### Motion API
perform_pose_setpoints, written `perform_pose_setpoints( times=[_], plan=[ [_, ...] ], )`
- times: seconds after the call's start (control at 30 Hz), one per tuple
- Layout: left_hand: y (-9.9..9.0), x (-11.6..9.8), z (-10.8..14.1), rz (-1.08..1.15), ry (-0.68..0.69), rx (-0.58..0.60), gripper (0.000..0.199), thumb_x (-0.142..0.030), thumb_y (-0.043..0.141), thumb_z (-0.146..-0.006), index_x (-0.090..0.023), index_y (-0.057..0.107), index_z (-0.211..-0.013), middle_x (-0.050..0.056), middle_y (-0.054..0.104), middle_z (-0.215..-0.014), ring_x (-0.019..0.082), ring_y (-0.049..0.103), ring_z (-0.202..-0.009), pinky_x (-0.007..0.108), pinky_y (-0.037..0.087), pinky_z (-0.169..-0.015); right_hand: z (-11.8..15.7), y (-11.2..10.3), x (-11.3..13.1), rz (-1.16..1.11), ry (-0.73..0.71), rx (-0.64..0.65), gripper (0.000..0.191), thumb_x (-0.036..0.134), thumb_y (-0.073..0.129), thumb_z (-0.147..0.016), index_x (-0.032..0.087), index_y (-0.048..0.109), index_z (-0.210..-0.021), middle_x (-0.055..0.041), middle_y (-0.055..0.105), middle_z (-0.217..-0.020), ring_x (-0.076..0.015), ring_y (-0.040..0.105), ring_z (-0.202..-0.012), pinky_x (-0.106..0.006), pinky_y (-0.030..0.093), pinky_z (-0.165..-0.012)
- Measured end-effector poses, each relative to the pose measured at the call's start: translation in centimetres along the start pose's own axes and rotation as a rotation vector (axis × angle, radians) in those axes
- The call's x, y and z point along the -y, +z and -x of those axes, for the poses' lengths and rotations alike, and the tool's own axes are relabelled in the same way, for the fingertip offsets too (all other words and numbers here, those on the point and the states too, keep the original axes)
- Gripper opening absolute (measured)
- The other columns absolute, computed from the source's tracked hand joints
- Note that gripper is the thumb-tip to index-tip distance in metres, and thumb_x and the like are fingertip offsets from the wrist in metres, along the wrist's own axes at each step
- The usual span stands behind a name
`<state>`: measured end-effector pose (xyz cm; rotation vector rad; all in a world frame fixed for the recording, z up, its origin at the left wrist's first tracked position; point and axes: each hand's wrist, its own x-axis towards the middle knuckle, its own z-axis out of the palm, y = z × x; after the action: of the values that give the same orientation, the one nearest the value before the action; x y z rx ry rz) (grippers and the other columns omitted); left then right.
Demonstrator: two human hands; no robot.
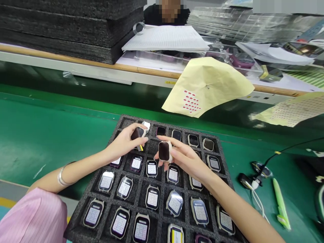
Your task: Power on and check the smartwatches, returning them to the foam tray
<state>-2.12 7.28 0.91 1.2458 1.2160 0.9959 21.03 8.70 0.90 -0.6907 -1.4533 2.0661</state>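
A black foam tray point(162, 182) with square compartments lies on the bench, holding several smartwatch bodies without straps. Many of them, such as this lit smartwatch point(152, 197), show white screens; others in the far row are dark. My left hand point(124, 140) is closed on a dark-screened smartwatch point(137, 133) above the far left compartments. A small yellow piece point(140, 147) shows just below its thumb. Between the fingers of my right hand point(183, 153) is a second smartwatch point(164, 151), its black screen facing up, held over the tray's middle.
Stacked black foam trays point(76, 30) stand on the shelf at back left. Yellow paper point(202, 87) with red arrow stickers hangs from the shelf edge. A green cutter-like tool point(280, 202) and a white cable point(258, 199) lie at right. A person point(149, 15) sits beyond the shelf.
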Motion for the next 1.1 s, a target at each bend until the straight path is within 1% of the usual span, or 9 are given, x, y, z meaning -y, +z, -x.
perform_pose_setpoints(
  times=[0.1,0.17,0.27,0.4,0.57,0.7,0.8,1.0,1.1],
  plan=[
    [0.1,0.3,0.2,-0.175,0.059,0.031,0.034,-0.018,0.063,-0.077,-0.018,0.056,-0.111,-0.004,0.054,-0.073,0.013,0.051,-0.068,0.026,0.042,-0.066,0.0,0.1,0.0,-0.047,0.002,0.001,0.042,0.03,0.059,-0.095,0.016,0.049,-0.133,-0.0133,0.07,-0.103,-0.0193,0.069,-0.083,-0.03,0.054,-0.073],
    [0.1,0.5,0.3,-0.213,0.075,0.06,0.034,-0.015,0.061,-0.076,-0.018,0.056,-0.11,-0.004,0.053,-0.074,0.013,0.05,-0.067,0.026,0.042,-0.066,-0.1,0.1,-0.1,-0.08,-0.004,-0.005,0.04,0.03,0.06,-0.094,0.017,0.052,-0.131,-0.0136,0.069,-0.108,-0.0187,0.069,-0.082,-0.028,0.054,-0.07],
    [0.2,0.9,0.4,-0.193,0.089,0.084,0.035,-0.016,0.061,-0.077,-0.018,0.055,-0.112,-0.003,0.053,-0.079,0.013,0.051,-0.07,0.026,0.043,-0.067,-0.1,0.1,-0.2,-0.096,-0.02,-0.021,0.038,0.03,0.063,-0.093,0.018,0.057,-0.129,-0.0129,0.067,-0.113,-0.0176,0.069,-0.078,-0.027,0.053,-0.064],
    [0.5,1.3,0.5,-0.121,0.147,0.096,0.042,-0.015,0.063,-0.076,-0.02,0.05,-0.116,-0.001,0.054,-0.086,0.014,0.052,-0.073,0.025,0.045,-0.066,-0.1,-0.1,-0.3,-0.065,-0.03,-0.034,0.037,0.029,0.063,-0.092,0.019,0.059,-0.128,-0.0105,0.069,-0.108,-0.0175,0.069,-0.077,-0.026,0.053,-0.063],
    [0.5,1.0,0.5,-0.194,0.223,0.122,0.028,-0.009,0.056,-0.077,-0.019,0.056,-0.103,0.0,0.059,-0.092,0.014,0.055,-0.081,0.025,0.044,-0.071,-0.2,-0.2,-0.3,0.013,-0.05,-0.064,0.035,0.027,0.063,-0.092,0.02,0.061,-0.127,-0.0079,0.069,-0.104,-0.0161,0.068,-0.076,-0.026,0.052,-0.064],
    [0.4,0.7,0.3,-0.222,0.208,0.08,0.03,-0.007,0.057,-0.074,-0.018,0.057,-0.102,0.001,0.06,-0.095,0.015,0.056,-0.084,0.025,0.043,-0.074,-0.1,-0.1,-0.2,0.058,-0.047,-0.076,0.036,0.027,0.063,-0.092,0.02,0.061,-0.128,-0.0074,0.069,-0.101,-0.0167,0.067,-0.076,-0.027,0.053,-0.064],
    [0.3,0.6,0.2,-0.219,0.202,0.096,0.031,-0.005,0.056,-0.071,-0.018,0.057,-0.1,0.0,0.061,-0.091,0.014,0.058,-0.08,0.024,0.043,-0.072,0.1,0.0,0.0,0.072,-0.057,-0.088,0.035,0.026,0.062,-0.093,0.021,0.061,-0.128,-0.007,0.069,-0.103,-0.0154,0.067,-0.076,-0.026,0.052,-0.063],
    [0.5,0.2,0.9,-0.172,0.165,0.126,0.03,-0.009,0.057,-0.077,-0.019,0.058,-0.106,0.001,0.063,-0.095,0.018,0.064,-0.088,0.028,0.047,-0.079,0.3,-0.1,-0.1,0.077,-0.067,-0.082,0.037,0.026,0.062,-0.093,0.022,0.06,-0.129,-0.0074,0.069,-0.107,-0.0156,0.066,-0.077,-0.026,0.052,-0.064],
    [0.6,0.0,1.2,-0.161,0.154,0.132,0.035,-0.012,0.06,-0.079,-0.02,0.056,-0.113,0.002,0.062,-0.101,0.019,0.064,-0.093,0.03,0.048,-0.083,0.4,0.0,-0.1,0.092,-0.069,-0.086,0.039,0.027,0.062,-0.093,0.021,0.058,-0.131,-0.0074,0.069,-0.104,-0.0167,0.067,-0.077,-0.028,0.053,-0.065]
  ],
)
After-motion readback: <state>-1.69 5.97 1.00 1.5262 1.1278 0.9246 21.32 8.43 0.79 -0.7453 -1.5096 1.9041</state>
